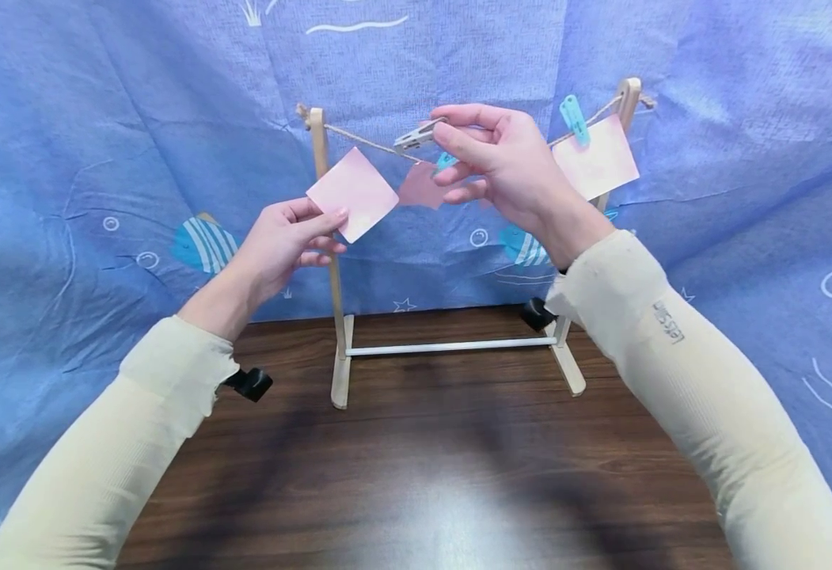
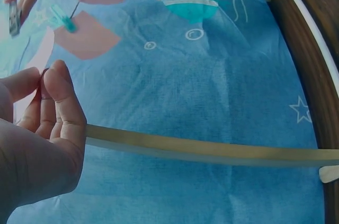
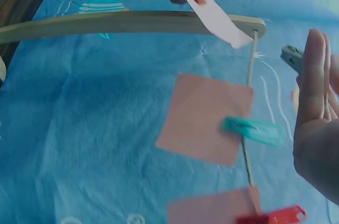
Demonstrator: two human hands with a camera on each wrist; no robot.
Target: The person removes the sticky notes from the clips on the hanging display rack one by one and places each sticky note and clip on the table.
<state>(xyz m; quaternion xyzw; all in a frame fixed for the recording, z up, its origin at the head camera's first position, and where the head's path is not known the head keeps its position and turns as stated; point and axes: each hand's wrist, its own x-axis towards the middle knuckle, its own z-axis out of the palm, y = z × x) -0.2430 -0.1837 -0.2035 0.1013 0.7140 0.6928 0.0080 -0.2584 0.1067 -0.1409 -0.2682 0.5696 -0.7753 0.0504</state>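
Note:
My left hand (image 1: 290, 241) pinches a pink square paper (image 1: 355, 196) between thumb and fingers, in front of the rope's left end. Higher up, my right hand (image 1: 508, 162) holds a grey clothespin (image 1: 416, 138) between thumb and fingertips, close to the rope (image 3: 251, 70). On that rope hangs another pink paper (image 3: 206, 121), clipped by a teal clothespin (image 3: 253, 130). Beside it, a red clothespin (image 3: 273, 216) grips a further pink paper (image 3: 212, 208). At the right end, a teal clothespin (image 1: 574, 119) fastens a pale pink paper (image 1: 601, 162); my right hand partly hides the middle.
The rope is strung between two wooden posts, the left post (image 1: 320, 142) and the right post (image 1: 628, 99). A white crossbar (image 1: 451, 346) joins their feet low on the dark wooden table (image 1: 416, 451). Behind hangs a blue cloth (image 1: 138, 103) printed with fish.

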